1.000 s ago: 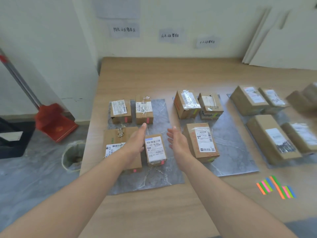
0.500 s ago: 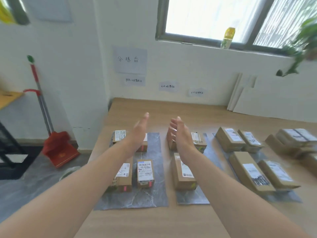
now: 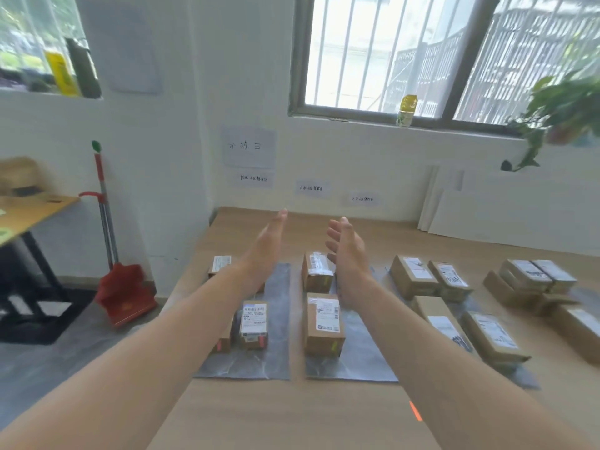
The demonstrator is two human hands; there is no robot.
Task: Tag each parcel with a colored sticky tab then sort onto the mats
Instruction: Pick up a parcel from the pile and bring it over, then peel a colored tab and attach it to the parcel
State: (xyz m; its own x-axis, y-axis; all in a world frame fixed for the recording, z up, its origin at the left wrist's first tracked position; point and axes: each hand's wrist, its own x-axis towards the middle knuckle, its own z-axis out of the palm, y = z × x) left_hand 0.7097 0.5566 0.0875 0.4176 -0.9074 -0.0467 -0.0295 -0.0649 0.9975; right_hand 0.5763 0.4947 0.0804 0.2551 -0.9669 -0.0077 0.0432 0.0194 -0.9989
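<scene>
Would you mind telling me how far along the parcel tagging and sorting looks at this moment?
Done: parcels lie on grey mats. On the left mat a near parcel shows a pink tab; on the middle mat a front parcel shows a yellowish tab. In hand: nothing; left hand and right hand hover open, empty. Left: the far-right stack, no tabs visible, seemingly unsorted.

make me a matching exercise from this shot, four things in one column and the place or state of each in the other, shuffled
Things:
1 red dustpan
2 yellow bottle
3 loose orange sticky tab
4 left hand

Place or state:
a on the window sill
b open, holding nothing
c on the floor
d on the table, nearest the camera

Pairs: 1-c, 2-a, 3-d, 4-b
</scene>
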